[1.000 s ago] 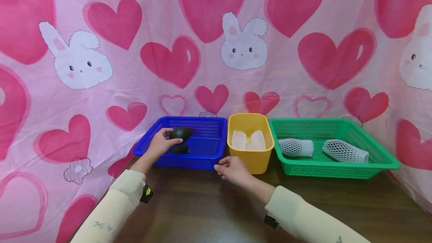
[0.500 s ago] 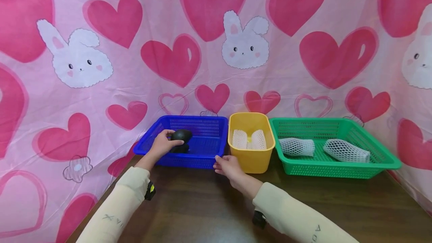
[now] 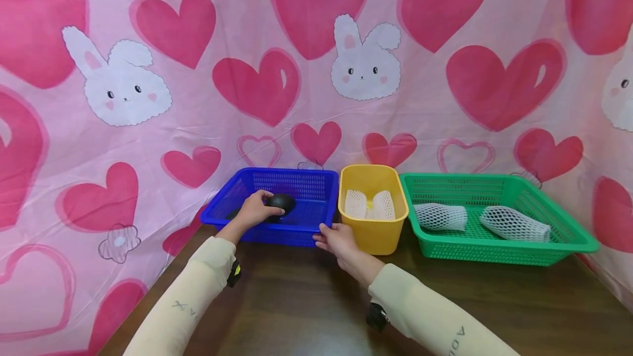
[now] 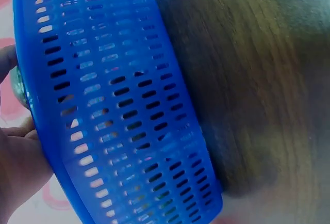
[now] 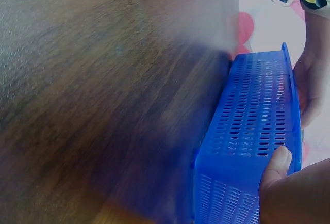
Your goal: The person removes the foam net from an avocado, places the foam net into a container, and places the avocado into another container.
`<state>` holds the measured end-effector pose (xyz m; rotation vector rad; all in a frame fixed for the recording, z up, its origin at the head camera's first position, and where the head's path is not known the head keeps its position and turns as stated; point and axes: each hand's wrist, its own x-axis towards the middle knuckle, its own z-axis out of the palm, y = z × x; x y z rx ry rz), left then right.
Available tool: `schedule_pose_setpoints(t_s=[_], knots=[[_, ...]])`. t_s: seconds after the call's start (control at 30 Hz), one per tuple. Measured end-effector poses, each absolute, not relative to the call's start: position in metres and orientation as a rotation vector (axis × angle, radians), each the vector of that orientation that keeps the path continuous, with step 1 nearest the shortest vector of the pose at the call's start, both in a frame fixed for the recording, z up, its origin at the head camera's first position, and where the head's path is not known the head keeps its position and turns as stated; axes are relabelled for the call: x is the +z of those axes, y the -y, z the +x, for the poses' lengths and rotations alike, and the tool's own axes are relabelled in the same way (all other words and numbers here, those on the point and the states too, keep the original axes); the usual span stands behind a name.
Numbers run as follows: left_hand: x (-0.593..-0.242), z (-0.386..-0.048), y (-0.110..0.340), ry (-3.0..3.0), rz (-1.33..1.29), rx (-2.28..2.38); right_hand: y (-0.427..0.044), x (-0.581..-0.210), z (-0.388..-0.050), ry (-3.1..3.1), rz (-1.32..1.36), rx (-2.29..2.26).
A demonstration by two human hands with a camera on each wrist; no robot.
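Looking across a dark wood-grain counter toward a pink cloth printed with hearts and white rabbits, hanging behind and along both sides. Seeing 3 containers standing in a row near the cloth. Holding a dark oval object inside the blue basket, pinching with the thumb and fingers of the left hand, opening no wider than its body; being unable to tell about contact with the basket floor. Glimpsing another dark item farther left, mostly hidden by that hand. Gripping the basket's front right corner with the right hand, bending the fingers at the rim. Finding white foam nets standing in the yellow bin alongside. Seeing 2 white mesh sleeves lying apart in the green basket, rightmost.
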<state>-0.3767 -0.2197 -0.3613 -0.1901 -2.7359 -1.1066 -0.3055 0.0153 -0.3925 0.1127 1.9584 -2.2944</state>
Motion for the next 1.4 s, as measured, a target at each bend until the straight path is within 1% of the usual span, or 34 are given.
schedule_pose_setpoints(t_s=[0.47, 0.77, 1.4], knots=[[-0.369, -0.388, 0.185, 2.857, -0.301, -0.819, -0.014, -0.392, -0.305, -1.944, 0.133, -2.323], [-0.372, -0.397, 0.174, 2.914, -0.254, -0.769, -0.014, -0.392, -0.307, -1.945, 0.144, -2.307], [-0.373, -0.413, 0.165, 3.056, -0.283, -0.532, -0.016, -0.389, -0.308, -1.951, 0.159, -2.278]])
